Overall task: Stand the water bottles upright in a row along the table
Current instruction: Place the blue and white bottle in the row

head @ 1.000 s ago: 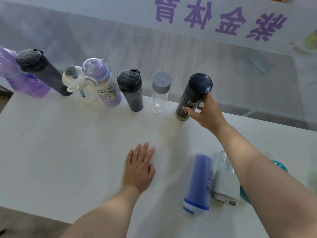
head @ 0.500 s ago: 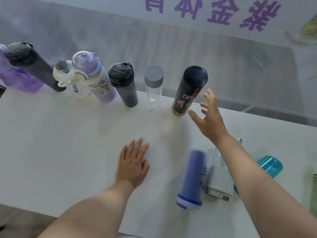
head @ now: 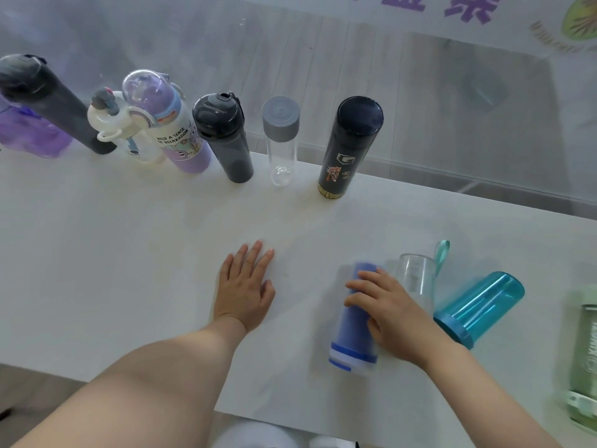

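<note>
While the left hand point(head: 246, 292) lies flat with fingers spread on the white tabletop point(head: 129, 253), the right hand point(head: 389, 313) curls over the blue cylindrical plastic bottle point(head: 355, 331) lying on its side, beside a clear bottle point(head: 416, 279); seven bottles stand upright along the far edge

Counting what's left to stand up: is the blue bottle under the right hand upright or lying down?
Lying down. The blue bottle rests on its side on the table, with the right hand laid over it.
</note>
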`<state>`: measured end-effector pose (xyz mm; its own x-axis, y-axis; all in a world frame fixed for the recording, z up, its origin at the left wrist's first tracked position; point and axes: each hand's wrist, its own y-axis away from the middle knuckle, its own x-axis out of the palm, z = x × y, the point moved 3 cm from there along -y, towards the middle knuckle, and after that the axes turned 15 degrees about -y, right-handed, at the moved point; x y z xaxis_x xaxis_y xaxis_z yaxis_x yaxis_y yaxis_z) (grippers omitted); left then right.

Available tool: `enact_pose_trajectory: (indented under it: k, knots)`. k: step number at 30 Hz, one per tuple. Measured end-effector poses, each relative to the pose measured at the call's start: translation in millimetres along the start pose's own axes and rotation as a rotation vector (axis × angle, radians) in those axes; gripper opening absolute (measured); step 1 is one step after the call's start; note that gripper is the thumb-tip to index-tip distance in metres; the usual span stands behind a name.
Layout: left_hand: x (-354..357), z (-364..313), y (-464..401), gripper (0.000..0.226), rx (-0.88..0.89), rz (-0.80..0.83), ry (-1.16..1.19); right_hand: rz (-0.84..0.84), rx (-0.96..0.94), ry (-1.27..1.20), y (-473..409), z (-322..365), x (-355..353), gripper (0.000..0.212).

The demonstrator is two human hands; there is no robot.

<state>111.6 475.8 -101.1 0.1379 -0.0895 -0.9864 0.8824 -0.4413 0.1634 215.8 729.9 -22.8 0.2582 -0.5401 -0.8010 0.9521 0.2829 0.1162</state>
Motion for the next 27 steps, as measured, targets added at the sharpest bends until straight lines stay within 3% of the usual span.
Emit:
enact_pose_trajectory:
  k: [5,9,16,22,27]
  knots:
    - [-1,-1,1,0.060,-0.004,-0.015,-0.002,0.266,0.018,0.246,7,1,4,0.074]
    - [-1,0,0,0.060,-0.007,-0.021,0.014,0.276,-0.045,0.372,-1,-1,14,0.083]
    - [1,0,0,0.060,-0.013,-0.030,0.035,-0.025,0.057,0.156,-11,4,21,0.081]
    - [0,0,0,0.061,-0.014,-0.034,0.031,-0.402,0.233,-0.284,-8,0,6,0.083]
    - [0,-1,0,0.061,-0.019,-0.020,0.017,-0.543,0.425,-0.572,-7,2,-4,0.074]
